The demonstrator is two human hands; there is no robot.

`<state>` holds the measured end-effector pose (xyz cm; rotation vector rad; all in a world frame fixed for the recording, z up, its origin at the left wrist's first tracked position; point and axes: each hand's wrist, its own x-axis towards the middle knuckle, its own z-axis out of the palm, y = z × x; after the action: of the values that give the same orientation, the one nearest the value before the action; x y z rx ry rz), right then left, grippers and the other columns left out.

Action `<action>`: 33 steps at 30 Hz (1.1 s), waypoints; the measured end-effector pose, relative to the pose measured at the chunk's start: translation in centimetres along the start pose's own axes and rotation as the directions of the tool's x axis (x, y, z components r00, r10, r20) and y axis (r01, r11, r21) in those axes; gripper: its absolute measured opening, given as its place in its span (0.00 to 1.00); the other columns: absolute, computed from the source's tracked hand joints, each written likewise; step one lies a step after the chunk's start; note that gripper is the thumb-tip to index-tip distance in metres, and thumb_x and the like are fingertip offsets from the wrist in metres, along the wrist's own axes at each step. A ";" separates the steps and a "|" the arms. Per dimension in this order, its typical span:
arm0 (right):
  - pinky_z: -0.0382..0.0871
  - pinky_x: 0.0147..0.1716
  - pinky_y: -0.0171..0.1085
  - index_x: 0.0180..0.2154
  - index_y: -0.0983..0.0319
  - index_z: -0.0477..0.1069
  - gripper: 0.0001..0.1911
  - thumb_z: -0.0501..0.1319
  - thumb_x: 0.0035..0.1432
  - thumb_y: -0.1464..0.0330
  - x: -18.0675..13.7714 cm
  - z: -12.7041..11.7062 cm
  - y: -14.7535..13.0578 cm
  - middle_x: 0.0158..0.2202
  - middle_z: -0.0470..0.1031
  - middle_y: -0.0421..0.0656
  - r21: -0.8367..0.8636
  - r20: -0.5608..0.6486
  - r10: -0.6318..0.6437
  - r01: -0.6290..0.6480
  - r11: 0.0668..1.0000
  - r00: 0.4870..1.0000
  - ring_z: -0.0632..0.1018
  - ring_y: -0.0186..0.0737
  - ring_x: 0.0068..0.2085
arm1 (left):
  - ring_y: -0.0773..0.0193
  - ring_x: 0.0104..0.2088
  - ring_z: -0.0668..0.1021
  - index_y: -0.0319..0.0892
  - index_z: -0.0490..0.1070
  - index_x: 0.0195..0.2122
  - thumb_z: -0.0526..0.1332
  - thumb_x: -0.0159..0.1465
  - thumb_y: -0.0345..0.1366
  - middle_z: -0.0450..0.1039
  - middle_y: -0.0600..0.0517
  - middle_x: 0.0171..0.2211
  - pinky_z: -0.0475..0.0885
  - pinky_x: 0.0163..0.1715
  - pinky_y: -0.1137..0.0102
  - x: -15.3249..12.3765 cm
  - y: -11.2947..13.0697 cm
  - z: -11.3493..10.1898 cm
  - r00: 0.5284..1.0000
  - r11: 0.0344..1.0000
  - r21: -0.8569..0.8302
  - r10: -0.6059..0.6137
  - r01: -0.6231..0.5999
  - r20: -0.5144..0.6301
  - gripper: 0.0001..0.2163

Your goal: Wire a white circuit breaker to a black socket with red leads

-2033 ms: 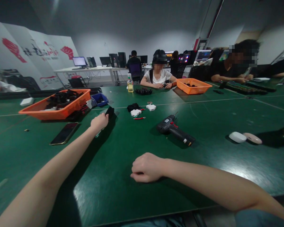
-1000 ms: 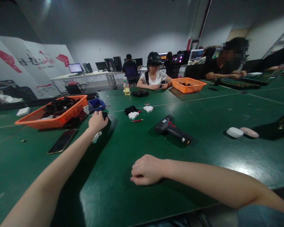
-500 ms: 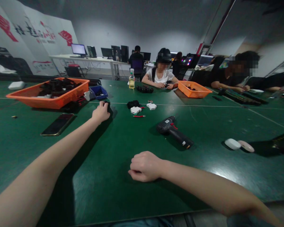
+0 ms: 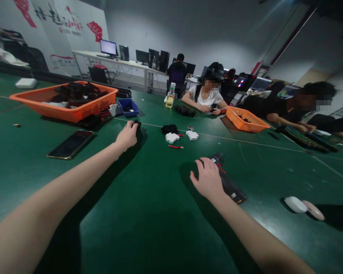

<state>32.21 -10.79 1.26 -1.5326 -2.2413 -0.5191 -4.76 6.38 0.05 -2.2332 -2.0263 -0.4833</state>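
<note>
My left hand [image 4: 127, 135] is closed on a small black part [image 4: 138, 123] at the table's left-centre, just in front of a small blue bin [image 4: 128, 107]. Most of that part is hidden by my fingers. With fingers spread, my right hand [image 4: 208, 179] hovers at or over the black cordless drill [image 4: 231, 186], covering part of its body; whether it touches cannot be told. Ahead, between the hands, lie a white plastic piece [image 4: 172, 137], a second white piece [image 4: 192, 135], a black bundle [image 4: 169, 129] and a short red wire [image 4: 175, 147].
An orange basket [image 4: 65, 109] of black parts stands left, with a phone [image 4: 71, 144] before it. Across the table are a bottle [image 4: 170, 97], another orange basket [image 4: 247, 123] and seated people. A white oval case [image 4: 295, 204] lies at right on the green table [image 4: 148, 213].
My right hand has moved forward and right to the drill, its curled fingers now spread. My left hand stays on the small black part. The camera view has tilted and shifted.
</note>
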 end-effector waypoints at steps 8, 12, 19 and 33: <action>0.60 0.57 0.50 0.44 0.63 0.72 0.10 0.55 0.64 0.69 1.9 0.9 2.0 0.46 0.75 0.50 0.087 0.068 -0.068 0.062 0.994 0.995 0.73 0.50 0.51 | 0.44 0.55 0.70 0.42 0.53 0.67 0.51 0.61 0.29 0.51 0.38 0.65 0.74 0.48 0.54 0.1 -0.1 -0.1 1.000 1.000 0.008 0.001 -0.001 -0.020 0.30; 0.60 0.57 0.50 0.42 0.62 0.73 0.09 0.56 0.63 0.70 2.4 1.3 3.4 0.43 0.76 0.49 0.100 0.059 -0.094 0.087 0.991 0.994 0.75 0.48 0.48 | 0.44 0.55 0.70 0.41 0.54 0.66 0.50 0.61 0.29 0.52 0.39 0.65 0.75 0.47 0.55 0.1 -0.2 -0.3 1.000 1.000 -0.006 0.016 -0.016 -0.020 0.29; 0.61 0.57 0.50 0.39 0.60 0.73 0.08 0.56 0.62 0.70 2.1 1.7 5.7 0.42 0.77 0.47 0.160 0.037 -0.143 0.136 0.978 0.989 0.75 0.47 0.49 | 0.46 0.57 0.69 0.44 0.52 0.67 0.52 0.60 0.28 0.50 0.40 0.66 0.74 0.49 0.56 0.1 0.0 -0.3 1.000 0.999 -0.023 -0.024 0.024 0.011 0.32; 0.60 0.58 0.54 0.37 0.59 0.72 0.09 0.53 0.64 0.72 3.2 2.7 6.8 0.40 0.76 0.47 0.206 -0.017 -0.058 0.060 0.977 0.998 0.75 0.48 0.47 | 0.45 0.59 0.67 0.45 0.48 0.69 0.51 0.62 0.29 0.46 0.42 0.68 0.69 0.53 0.57 0.0 0.9 -0.5 0.996 0.997 -0.009 -0.073 0.073 0.053 0.33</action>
<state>37.21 -4.58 1.16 -1.3596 -2.2585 -0.2985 -3.97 6.17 0.68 -2.2073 -2.1424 -0.4468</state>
